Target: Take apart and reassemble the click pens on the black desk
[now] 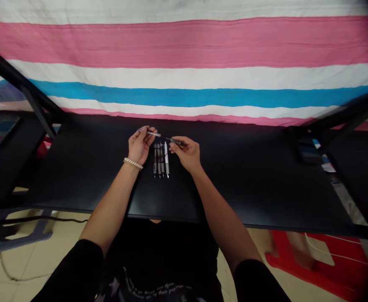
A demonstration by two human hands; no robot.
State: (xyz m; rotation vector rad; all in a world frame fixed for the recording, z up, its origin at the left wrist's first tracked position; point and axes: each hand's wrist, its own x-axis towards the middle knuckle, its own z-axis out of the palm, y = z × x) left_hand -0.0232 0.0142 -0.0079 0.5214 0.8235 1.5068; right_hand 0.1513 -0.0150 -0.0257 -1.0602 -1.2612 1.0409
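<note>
A pen (156,134) slants between my two hands, just above the row on the desk. My left hand (140,144), with a pale beaded bracelet at the wrist, is closed on its clear, shiny end. The dark end is pinched by the fingers of my right hand (187,152). A thin dark stretch shows between the two ends; whether they are apart or joined I cannot tell. Under my hands several pens lie side by side, tips toward me: dark, see-through pens (159,161) on the left and a white pen (166,157) at the right end.
The black desk (250,176) ends at a striped pink, white and blue cloth (203,44). Black metal legs (34,105) rise at both sides. A phone-like dark slab (0,132) lies far left. Below, a red plastic stool (284,251) stands at the right and a grey stool (29,237) at the left.
</note>
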